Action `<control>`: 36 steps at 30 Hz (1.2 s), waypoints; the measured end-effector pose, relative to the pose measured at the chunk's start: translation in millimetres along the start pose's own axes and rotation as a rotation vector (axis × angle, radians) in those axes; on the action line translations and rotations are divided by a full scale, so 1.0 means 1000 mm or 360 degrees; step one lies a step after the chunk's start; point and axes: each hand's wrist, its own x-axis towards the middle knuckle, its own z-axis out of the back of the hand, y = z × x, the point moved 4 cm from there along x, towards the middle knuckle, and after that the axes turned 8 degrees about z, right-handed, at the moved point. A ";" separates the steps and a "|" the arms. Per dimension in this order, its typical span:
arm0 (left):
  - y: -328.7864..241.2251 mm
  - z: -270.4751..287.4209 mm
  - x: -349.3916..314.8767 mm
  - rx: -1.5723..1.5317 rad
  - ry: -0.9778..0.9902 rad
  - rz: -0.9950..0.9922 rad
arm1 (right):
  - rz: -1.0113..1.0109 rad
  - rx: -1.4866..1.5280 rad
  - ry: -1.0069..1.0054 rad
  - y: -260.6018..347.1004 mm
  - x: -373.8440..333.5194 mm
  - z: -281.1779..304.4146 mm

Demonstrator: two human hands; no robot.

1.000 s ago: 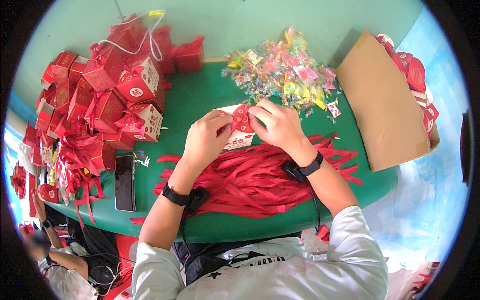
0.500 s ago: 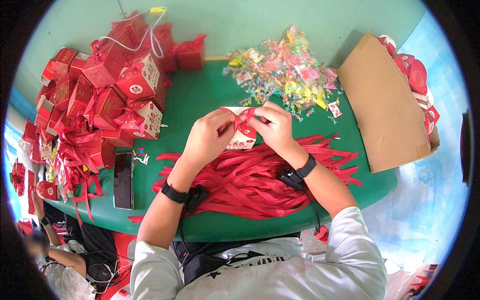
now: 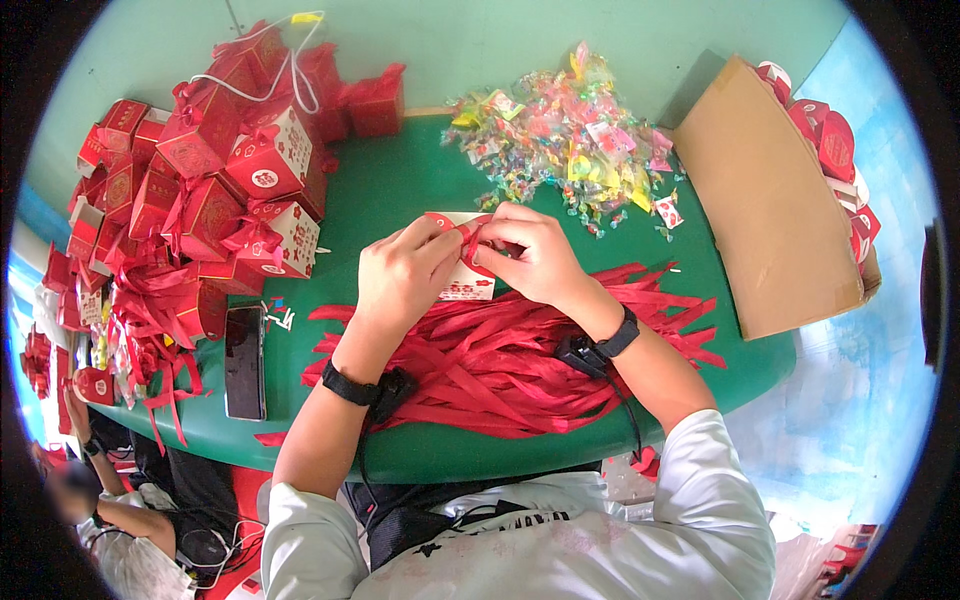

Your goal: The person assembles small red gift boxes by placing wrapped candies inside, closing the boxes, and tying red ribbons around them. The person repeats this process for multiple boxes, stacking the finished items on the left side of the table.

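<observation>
The left hand (image 3: pixel 403 268) and the right hand (image 3: pixel 528 250) are meeting over a small red-and-white box (image 3: pixel 468 291), and both are closing thumb and fingertips on a red ribbon (image 3: pixel 471 243) at its top, the left hand pinching it from one side and the right hand from the other. The knuckles are hiding part of the lid, so whether a knot is forming cannot be told. The box is sitting near the middle of the green tabletop (image 3: pixel 380 190), its patterned white side facing the person. Just on the near side of it, a wide heap of loose red ribbons (image 3: pixel 480 375) is spreading under the forearms, each of which is wearing a black strap at the wrist. Beyond the hands, a mound of brightly wrapped sweets (image 3: pixel 560 150) is lying toward the wall, and to its right a brown cardboard carton (image 3: pixel 770 215) is leaning over, with red-and-white pieces (image 3: pixel 835 145) showing behind its front panel. On the left, a tall stack of red gift boxes (image 3: pixel 203 165) is rising, a white cable (image 3: pixel 300 85) looping over its top. A dark phone (image 3: pixel 245 362) is lying below the stack, short white sticks (image 3: pixel 281 318) scattering just beside it. At the lower left, another person (image 3: pixel 135 540) is sitting.
</observation>
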 end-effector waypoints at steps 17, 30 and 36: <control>-0.008 0.004 0.007 0.0200 -0.0015 -0.0172 | 0.0496 -0.0830 0.0017 0.031 0.005 0.001; 0.021 0.011 0.013 -0.0122 0.0152 0.0316 | 0.0470 -0.1066 -0.0128 0.014 0.007 0.019; 0.030 0.008 0.011 -0.0123 0.0219 0.0402 | 0.0385 -0.1046 -0.0016 0.006 0.007 0.022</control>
